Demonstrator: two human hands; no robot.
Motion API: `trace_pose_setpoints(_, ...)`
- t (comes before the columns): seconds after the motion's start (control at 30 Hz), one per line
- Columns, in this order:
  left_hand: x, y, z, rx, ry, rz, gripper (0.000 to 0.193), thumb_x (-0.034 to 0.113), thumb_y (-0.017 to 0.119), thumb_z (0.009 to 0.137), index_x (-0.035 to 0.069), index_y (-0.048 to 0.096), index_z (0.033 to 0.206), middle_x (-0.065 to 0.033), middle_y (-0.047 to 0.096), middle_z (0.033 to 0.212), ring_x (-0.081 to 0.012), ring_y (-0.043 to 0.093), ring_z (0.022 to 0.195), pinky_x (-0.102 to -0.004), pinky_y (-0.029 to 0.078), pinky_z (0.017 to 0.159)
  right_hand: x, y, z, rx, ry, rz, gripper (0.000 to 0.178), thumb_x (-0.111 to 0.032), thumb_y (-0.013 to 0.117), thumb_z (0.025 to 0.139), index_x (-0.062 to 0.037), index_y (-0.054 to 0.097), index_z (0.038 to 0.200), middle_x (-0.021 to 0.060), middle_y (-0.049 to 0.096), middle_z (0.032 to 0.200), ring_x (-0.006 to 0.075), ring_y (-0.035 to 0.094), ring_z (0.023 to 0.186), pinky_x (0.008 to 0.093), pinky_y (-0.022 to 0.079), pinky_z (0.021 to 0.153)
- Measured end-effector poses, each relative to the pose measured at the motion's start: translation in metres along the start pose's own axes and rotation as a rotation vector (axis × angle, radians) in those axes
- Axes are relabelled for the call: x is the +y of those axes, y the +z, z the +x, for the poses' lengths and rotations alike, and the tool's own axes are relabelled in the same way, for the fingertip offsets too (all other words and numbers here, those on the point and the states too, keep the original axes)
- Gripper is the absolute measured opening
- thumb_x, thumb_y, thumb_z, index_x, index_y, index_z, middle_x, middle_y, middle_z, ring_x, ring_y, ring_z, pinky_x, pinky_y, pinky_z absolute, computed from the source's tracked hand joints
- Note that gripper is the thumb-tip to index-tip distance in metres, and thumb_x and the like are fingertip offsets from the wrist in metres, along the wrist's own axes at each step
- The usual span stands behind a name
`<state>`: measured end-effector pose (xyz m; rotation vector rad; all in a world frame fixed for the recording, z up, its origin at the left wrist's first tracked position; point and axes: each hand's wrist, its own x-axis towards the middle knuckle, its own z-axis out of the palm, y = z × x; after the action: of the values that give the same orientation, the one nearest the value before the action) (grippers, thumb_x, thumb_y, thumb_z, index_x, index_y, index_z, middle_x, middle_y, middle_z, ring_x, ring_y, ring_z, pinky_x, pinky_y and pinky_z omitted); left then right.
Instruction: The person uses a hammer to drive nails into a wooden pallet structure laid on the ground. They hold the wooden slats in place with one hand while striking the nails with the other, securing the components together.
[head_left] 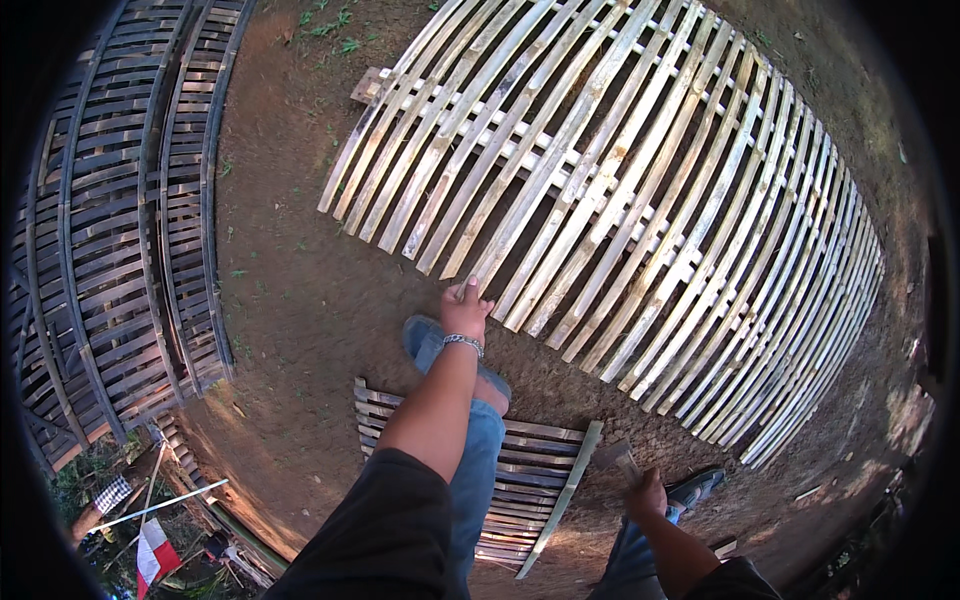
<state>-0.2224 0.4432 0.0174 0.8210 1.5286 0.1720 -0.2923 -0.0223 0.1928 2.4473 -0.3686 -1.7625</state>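
A large panel of pale bamboo slats (610,180) lies on the ground ahead of me, its slats crossing several bamboo strips. My left hand (466,312), with a chain bracelet on its wrist, is closed on the near end of one bamboo slat (497,248). Lower right, my right hand (648,494) grips a broad flat-bladed tool (618,460); blur hides its exact kind. The tool is apart from the panel. Both forearms come from dark short sleeves.
A smaller slatted bamboo panel (540,490) lies by my legs, between my shoes (430,345). Dark weathered bamboo panels (110,200) stand at the left. A red and white flag (155,553) shows at lower left. Bare brown soil (290,300) lies between the panels.
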Motion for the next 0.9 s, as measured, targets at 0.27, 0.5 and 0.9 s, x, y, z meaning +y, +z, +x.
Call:
trace_pose_setpoints(0.27,-0.007,-0.005,0.005,-0.004,0.03,0.079,0.035,0.03,0.074,0.099,0.003,0.056,0.114,-0.0042,0.06,0.086,-0.0112,0.053,0.063,-0.0346,0.061,0.067,-0.026,-0.011,-0.024,-0.047,0.007,0.035,0.055,-0.024,0.075,0.08,-0.0036,0.045,0.121,0.0271,0.071,0.109,0.0464,0.068,0.109,0.0527,0.054,0.095)
trace_pose_setpoints(0.5,-0.019,-0.013,0.026,-0.029,0.037,0.075,0.048,0.035,0.077,0.097,-0.002,0.054,0.119,-0.008,0.065,0.087,-0.0132,0.059,0.061,-0.035,0.06,0.064,-0.039,-0.023,-0.04,-0.029,-0.058,0.057,0.05,-0.023,0.074,0.077,-0.0064,0.048,0.117,0.0271,0.07,0.105,0.0486,0.068,0.103,0.055,0.053,0.091)
trace_pose_setpoints(0.9,0.009,-0.09,-0.004,-0.126,0.043,0.584,0.074,0.042,0.074,0.097,-0.011,0.047,0.142,-0.0279,0.064,0.133,-0.0322,0.067,0.12,-0.0406,0.053,0.101,-0.149,-0.129,-0.122,-0.059,-0.186,0.04,0.059,-0.024,0.077,0.08,-0.003,0.049,0.127,0.0274,0.069,0.111,0.0442,0.07,0.104,0.0504,0.054,0.092)
